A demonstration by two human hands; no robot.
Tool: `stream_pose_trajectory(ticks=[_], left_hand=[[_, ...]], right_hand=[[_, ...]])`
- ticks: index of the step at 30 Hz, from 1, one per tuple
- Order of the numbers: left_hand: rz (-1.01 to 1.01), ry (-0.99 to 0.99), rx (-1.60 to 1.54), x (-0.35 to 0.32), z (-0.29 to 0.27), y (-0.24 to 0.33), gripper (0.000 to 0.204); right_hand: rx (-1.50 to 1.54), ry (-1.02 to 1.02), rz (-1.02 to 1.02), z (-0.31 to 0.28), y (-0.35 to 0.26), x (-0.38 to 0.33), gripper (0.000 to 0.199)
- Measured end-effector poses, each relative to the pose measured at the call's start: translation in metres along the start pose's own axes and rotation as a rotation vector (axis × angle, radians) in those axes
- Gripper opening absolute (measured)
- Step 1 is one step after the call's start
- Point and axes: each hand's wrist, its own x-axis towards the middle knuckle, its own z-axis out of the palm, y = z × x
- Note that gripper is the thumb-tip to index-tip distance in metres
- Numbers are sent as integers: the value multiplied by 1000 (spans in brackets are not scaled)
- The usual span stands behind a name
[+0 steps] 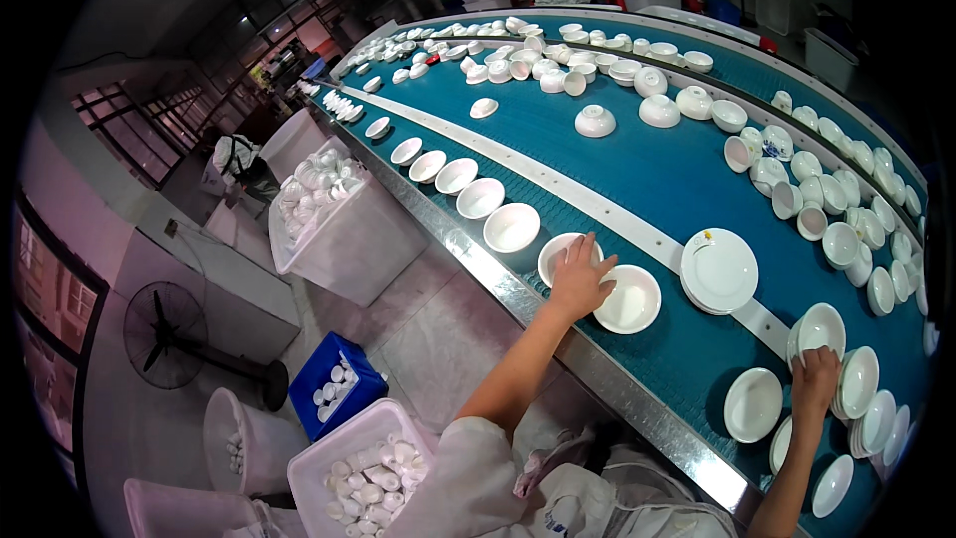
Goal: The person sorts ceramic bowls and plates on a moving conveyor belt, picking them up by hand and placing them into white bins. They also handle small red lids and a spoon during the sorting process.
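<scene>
My left hand (576,284) reaches over the belt's near edge, its fingers spread across a white bowl (551,261) and touching its rim. Right beside it sits another white bowl (631,301). At the right, my right hand (817,374) has its fingers closed on the near rim of a white bowl (823,324), which tilts and seems to have more bowls nested under it. Around that hand are a loose bowl (753,405), a stack of bowls (858,381) and a shallow dish (833,486). Some of the bowl nearest my right forearm is hidden.
A white divider strip (558,177) runs along the blue belt (657,174); a stack of plates (719,271) overlaps it. Many bowls lie beyond. Left of the metal edge (468,249) stand white bins (349,239), a blue crate (334,384) and a fan (165,336).
</scene>
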Motion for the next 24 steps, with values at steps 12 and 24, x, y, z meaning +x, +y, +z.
stream_pose_trajectory(ticks=[12, 24], left_hand=[[-489, 290, 166, -63, -8, 43, 48], [-568, 279, 158, -75, -1, 107, 45]], right_hand=[[38, 35, -6, -25, 42, -28, 14], [75, 22, 34, -49, 102, -59, 17]])
